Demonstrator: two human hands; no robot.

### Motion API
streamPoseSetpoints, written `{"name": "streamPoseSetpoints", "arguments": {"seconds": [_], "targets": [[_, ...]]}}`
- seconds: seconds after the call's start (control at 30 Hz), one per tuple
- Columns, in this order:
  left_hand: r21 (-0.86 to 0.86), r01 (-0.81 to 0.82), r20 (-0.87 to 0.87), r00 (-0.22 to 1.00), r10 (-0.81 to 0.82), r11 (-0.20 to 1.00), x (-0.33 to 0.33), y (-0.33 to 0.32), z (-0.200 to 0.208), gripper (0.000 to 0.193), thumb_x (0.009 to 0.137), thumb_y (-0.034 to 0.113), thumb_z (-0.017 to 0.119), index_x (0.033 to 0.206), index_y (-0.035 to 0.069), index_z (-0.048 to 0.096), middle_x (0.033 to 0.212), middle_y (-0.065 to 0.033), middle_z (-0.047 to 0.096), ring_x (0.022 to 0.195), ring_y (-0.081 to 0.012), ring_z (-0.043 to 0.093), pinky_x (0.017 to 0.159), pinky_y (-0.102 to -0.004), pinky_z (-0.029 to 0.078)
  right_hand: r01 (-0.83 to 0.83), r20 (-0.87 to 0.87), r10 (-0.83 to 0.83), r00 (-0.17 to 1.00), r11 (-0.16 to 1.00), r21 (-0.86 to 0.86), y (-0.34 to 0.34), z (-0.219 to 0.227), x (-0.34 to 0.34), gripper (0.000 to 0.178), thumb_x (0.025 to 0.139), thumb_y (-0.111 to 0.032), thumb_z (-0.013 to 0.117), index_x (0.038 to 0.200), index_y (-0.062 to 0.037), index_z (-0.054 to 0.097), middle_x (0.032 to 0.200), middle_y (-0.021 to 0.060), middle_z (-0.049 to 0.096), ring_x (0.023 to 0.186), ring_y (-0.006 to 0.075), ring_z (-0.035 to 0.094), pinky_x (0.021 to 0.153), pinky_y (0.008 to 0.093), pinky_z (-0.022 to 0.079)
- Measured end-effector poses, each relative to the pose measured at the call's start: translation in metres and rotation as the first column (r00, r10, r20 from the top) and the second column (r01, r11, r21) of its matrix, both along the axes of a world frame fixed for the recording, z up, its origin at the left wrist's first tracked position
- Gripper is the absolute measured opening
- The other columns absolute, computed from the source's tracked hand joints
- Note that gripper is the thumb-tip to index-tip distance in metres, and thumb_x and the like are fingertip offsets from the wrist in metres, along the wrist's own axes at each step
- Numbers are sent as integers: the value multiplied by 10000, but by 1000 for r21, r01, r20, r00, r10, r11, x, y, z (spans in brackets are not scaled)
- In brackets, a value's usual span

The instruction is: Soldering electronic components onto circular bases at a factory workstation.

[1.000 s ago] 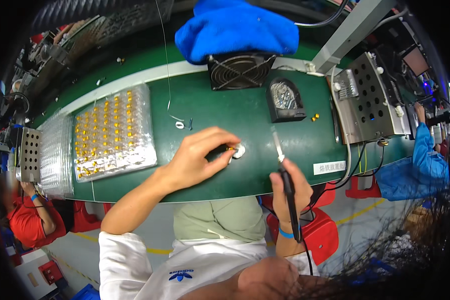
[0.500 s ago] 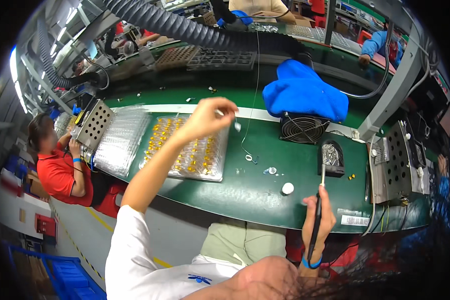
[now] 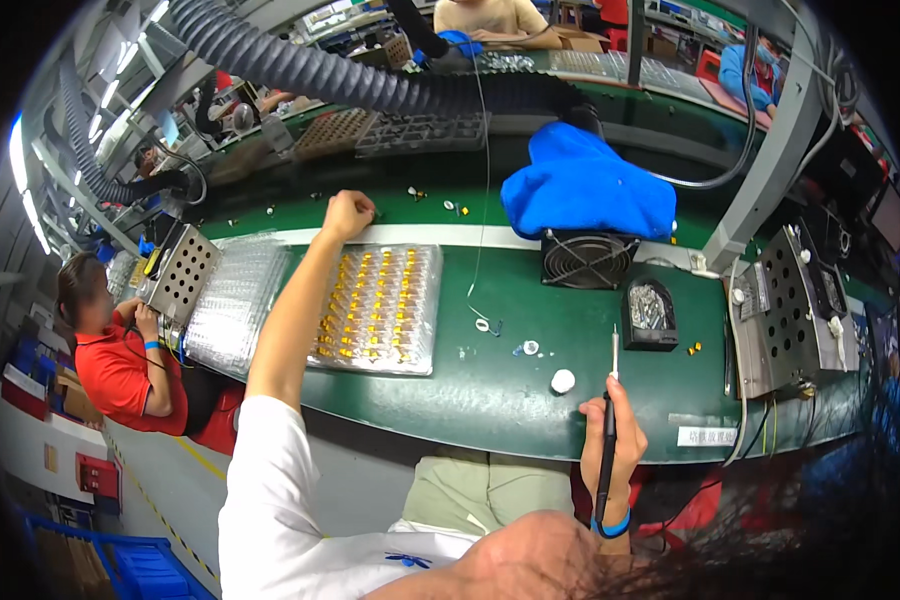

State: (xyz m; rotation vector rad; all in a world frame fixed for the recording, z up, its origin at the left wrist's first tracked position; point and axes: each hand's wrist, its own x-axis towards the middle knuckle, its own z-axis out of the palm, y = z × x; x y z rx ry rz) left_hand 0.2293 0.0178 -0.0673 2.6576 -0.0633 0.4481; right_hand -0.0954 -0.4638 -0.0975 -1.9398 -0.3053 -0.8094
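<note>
Green desk (image 3: 450, 397) is spread across a crowded workshop, with a black fan (image 3: 588, 260) set on it and draped by a blue cloth (image 3: 590, 185). By the right hand (image 3: 624, 438), in front of the fan, what looks to be a soldering iron (image 3: 607, 450) is held; its handle is clamped by the fingers and its pale tip is pointed away from the body. Left of the fan, past the white strip (image 3: 400, 234), the left hand (image 3: 349, 214) is stretched out with its fingers curled inward; whether the tips meet, or anything is gripped, cannot be told. This reach is probably best done with the forearm lifted, so that no part is dragged, and with the tip held clear of cloth and plastic. Left of the fan, rows of yellow parts (image 3: 379, 305) are carried in a clear tray (image 3: 395, 369); farther left, clear trays (image 3: 240, 300) are stacked. Right of the fan and nearer the body, loose metal pieces (image 3: 652, 308) are heaped in a black bin (image 3: 654, 343)
</note>
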Motion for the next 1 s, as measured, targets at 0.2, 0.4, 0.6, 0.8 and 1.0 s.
{"name": "streamPoseSetpoints", "arguments": {"seconds": [0.2, 0.4, 0.6, 0.8, 1.0], "targets": [[-236, 199, 59, 980, -190, 951, -112, -108, 86, 167, 890, 57, 740, 1035, -23, 761, 881, -99, 769, 798, -150, 730, 757, -293, 585, -66, 25, 65, 998, 997, 38, 9, 14, 5, 298, 999, 56, 563, 1292, 14, 597, 894, 156, 767, 565, 128, 556, 546, 269, 479], [-345, 704, 243, 706, -665, 621, -228, -243, 52, 154, 805, -70, 773, 934, -6, 717, 945, -88, 741, 738, -151, 700, 681, -270, 581, -25, 16, 24, 1000, 997, 76, 12, 10, 4, 233, 916, 103, 640, 1135, 25, 659, 943, 130, 776, 595, 194, 639, 562, 307, 508], [-390, 715, 235, 686, -688, 580, -241, -275, 22, 174, 787, -69, 783, 913, 7, 689, 940, -89, 714, 679, -157, 658, 596, -276, 553, 9, 24, -8, 1000, 998, -60, 16, 13, 6, 202, 945, 92, 642, 1131, 24, 599, 1079, 194, 775, 713, 175, 678, 649, 280, 548], [-387, 705, 167, 688, -706, 595, -243, -271, 11, 178, 805, -57, 772, 942, 23, 692, 978, -87, 712, 720, -165, 676, 609, -276, 571, -116, 30, 120, 992, 985, -128, 18, 17, 12, 271, 888, 109, 685, 1135, 31, 603, 1135, 214, 758, 834, 266, 724, 720, 312, 583], [-266, 833, 193, 539, -820, 485, -251, -264, 9, 248, 865, 32, 749, 1101, 17, 675, 1105, -139, 685, 967, -309, 692, 818, -404, 589, -81, -68, 69, 995, 976, -203, 23, 22, 6, 249, 894, 114, 663, 1129, 31, 664, 1130, 201, 755, 928, 328, 734, 812, 376, 582]]}}
